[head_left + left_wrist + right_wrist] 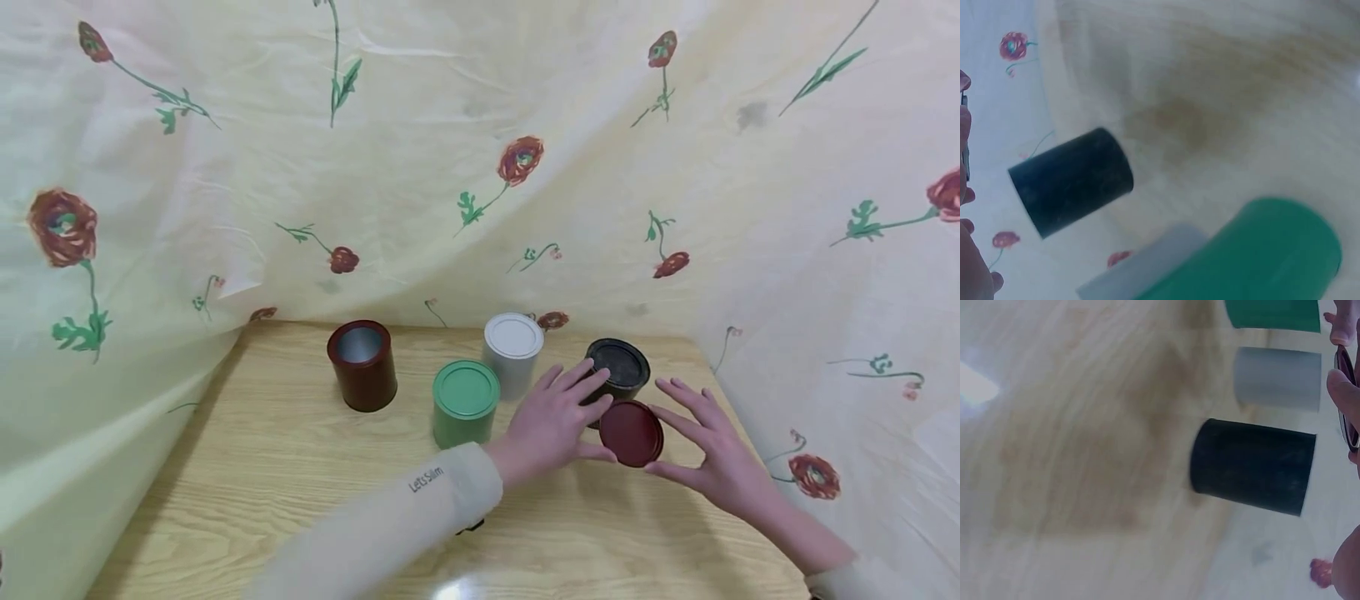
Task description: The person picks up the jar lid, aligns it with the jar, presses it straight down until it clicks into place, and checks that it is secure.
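A round dark red lid (632, 434) is held in the air between the two hands, in front of the black can (618, 367). The left hand (551, 419) grips its left edge with thumb and index finger, the other fingers spread. At the lid's right edge, the thumb and index finger of the right hand (712, 450) hold the rim, with the remaining fingers extended. In the right wrist view the lid (1347, 394) shows nearly edge-on among fingertips. A dark red can (367, 375) stands without a lid at the left, its grey inside visible.
A green can (465, 408) with a lid stands near the left forearm. Behind it is a lidded white can (513, 354). The wooden table (300, 492) meets a flowered cloth (420, 208) hanging at the back and both sides.
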The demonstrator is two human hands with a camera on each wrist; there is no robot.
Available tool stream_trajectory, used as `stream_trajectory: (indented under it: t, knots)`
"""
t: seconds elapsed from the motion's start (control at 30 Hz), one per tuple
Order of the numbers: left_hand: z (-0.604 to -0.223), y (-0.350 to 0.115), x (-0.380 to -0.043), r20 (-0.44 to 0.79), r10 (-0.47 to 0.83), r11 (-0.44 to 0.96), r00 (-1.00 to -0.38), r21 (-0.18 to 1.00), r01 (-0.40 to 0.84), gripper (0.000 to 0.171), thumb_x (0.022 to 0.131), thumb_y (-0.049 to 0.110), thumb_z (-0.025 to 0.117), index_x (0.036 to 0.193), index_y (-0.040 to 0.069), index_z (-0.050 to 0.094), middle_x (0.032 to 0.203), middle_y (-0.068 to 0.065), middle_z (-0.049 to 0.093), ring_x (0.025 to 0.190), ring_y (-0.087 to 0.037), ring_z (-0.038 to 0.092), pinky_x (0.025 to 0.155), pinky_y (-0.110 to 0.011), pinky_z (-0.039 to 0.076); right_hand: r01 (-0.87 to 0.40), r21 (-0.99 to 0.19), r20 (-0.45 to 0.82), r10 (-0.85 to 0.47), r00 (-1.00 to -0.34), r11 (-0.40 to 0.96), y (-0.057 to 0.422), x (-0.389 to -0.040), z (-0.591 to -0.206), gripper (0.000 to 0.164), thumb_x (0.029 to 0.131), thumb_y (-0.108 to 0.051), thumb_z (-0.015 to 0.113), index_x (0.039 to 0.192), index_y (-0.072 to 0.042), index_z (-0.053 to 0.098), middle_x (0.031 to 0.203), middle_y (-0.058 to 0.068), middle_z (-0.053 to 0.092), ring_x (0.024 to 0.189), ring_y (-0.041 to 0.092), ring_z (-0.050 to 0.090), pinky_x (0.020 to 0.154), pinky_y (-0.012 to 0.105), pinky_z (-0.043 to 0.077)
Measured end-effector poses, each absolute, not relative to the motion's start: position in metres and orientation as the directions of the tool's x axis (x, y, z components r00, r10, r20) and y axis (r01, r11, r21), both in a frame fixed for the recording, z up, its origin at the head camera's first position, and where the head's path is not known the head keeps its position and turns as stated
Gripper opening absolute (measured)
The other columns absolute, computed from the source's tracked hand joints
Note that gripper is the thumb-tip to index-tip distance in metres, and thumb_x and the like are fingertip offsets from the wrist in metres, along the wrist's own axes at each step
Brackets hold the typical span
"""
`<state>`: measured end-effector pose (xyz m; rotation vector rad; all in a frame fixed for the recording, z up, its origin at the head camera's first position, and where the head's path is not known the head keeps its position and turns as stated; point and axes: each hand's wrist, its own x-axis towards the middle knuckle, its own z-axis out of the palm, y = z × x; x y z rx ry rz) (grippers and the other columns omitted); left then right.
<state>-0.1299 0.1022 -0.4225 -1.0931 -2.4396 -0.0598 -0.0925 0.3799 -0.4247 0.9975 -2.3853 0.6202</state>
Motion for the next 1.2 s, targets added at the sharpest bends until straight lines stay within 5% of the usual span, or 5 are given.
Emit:
stream_trajectory:
  t: [0.37,0.6,0.97,1.07,1.2]
  knots:
    - [-0.383,0.073,-0.151,0.361,0.66,0.734,-0.659,-0.124,0.668,0.082,0.087,0.084,0.063,0.151,0.032,0.064,0.166,0.004,0.047,0.159,-0.02,0.035,0.128,-0.041,0.033,-0.77,-0.158,0.611,-0.551,-0.568,0.618,0.354,-0.128,-0.394,0.08,0.094,-0.07,0.066,0.132,0.0,0.073,0.158,0.021,0.053,0.154,0.031,0.041,0.134,0.046,0.012]
    - [-0.374,0.05,-0.163,0.395,0.644,0.739,-0.655,-0.097,0.667,0.079,0.087,0.081,0.067,0.147,0.03,0.067,0.167,0.002,0.046,0.158,-0.021,0.036,0.127,-0.042,0.035,-0.783,-0.177,0.61,-0.558,-0.562,0.596,0.33,-0.142,-0.383,0.08,0.094,-0.069,0.066,0.135,0.0,0.072,0.158,0.022,0.052,0.15,0.04,0.045,0.134,0.044,0.012]
    - [-0.362,0.0,-0.174,0.434,0.643,0.725,-0.631,-0.081,0.684,0.08,0.085,0.074,0.076,0.145,0.023,0.07,0.165,-0.003,0.05,0.156,-0.026,0.04,0.124,-0.045,0.038,-0.813,-0.186,0.615,-0.58,-0.535,0.552,0.284,-0.166,-0.374,0.081,0.094,-0.069,0.065,0.134,0.002,0.072,0.158,0.023,0.052,0.15,0.045,0.044,0.132,0.059,0.016]
    - [-0.359,-0.014,-0.176,0.419,0.643,0.733,-0.641,-0.094,0.674,0.08,0.086,0.074,0.074,0.147,0.022,0.068,0.166,-0.004,0.048,0.156,-0.027,0.039,0.125,-0.046,0.038,-0.819,-0.188,0.601,-0.596,-0.533,0.542,0.272,-0.173,-0.373,0.077,0.091,-0.06,0.078,0.137,0.0,0.07,0.16,0.023,0.049,0.15,0.046,0.042,0.131,0.061,0.016]
    - [-0.358,-0.032,-0.179,0.424,0.635,0.733,-0.646,-0.066,0.677,0.081,0.085,0.072,0.077,0.147,0.021,0.069,0.165,-0.005,0.049,0.156,-0.028,0.041,0.124,-0.048,0.039,-0.827,-0.201,0.588,-0.611,-0.53,0.524,0.256,-0.181,-0.373,0.079,0.073,-0.031,0.1,0.139,0.0,0.069,0.161,0.024,0.047,0.151,0.047,0.04,0.13,0.065,0.016]
